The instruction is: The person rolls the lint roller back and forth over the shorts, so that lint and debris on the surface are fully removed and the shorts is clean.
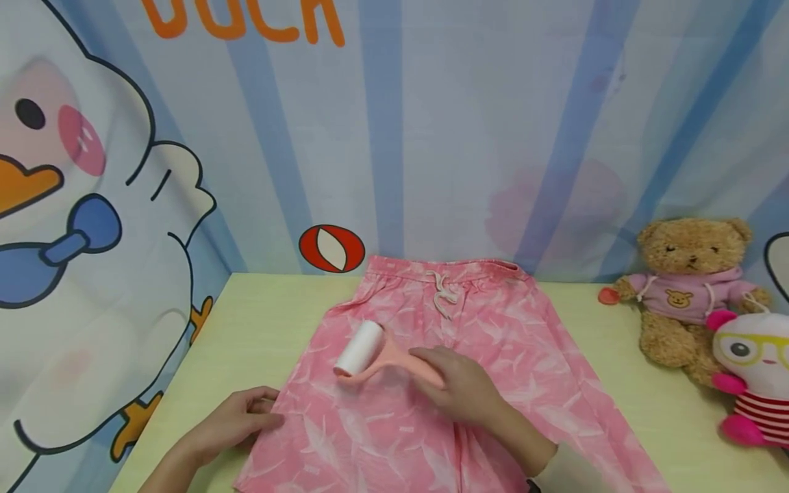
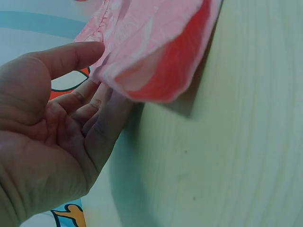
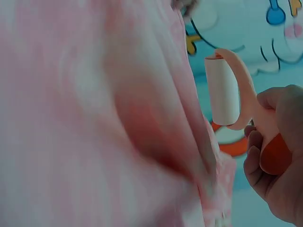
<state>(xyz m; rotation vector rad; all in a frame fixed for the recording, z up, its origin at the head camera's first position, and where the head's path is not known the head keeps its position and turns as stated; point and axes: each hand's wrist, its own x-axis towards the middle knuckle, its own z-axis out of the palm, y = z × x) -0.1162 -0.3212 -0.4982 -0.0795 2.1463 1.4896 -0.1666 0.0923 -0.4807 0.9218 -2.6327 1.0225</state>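
Pink shorts (image 1: 493,329) with a pale leaf-like print and a white drawstring (image 1: 445,294) lie spread on the table, waistband away from me. My right hand (image 1: 459,383) grips the peach handle of a lint roller (image 1: 360,348); its white cylinder is over the upper left part of the shorts. The right wrist view shows fingers curled round the handle of the lint roller (image 3: 223,92). At the left edge of the shorts, my left hand (image 1: 231,421) pinches the fabric. Thumb and fingers lie on either side of the cloth (image 2: 142,61) in the left wrist view.
A teddy bear (image 1: 690,287) in a lilac hoodie sits on the table at the right. In front of it is a white-and-pink plush toy (image 1: 761,376) with yellow glasses. A printed duck curtain (image 1: 444,137) hangs behind the pale yellow table (image 1: 277,301).
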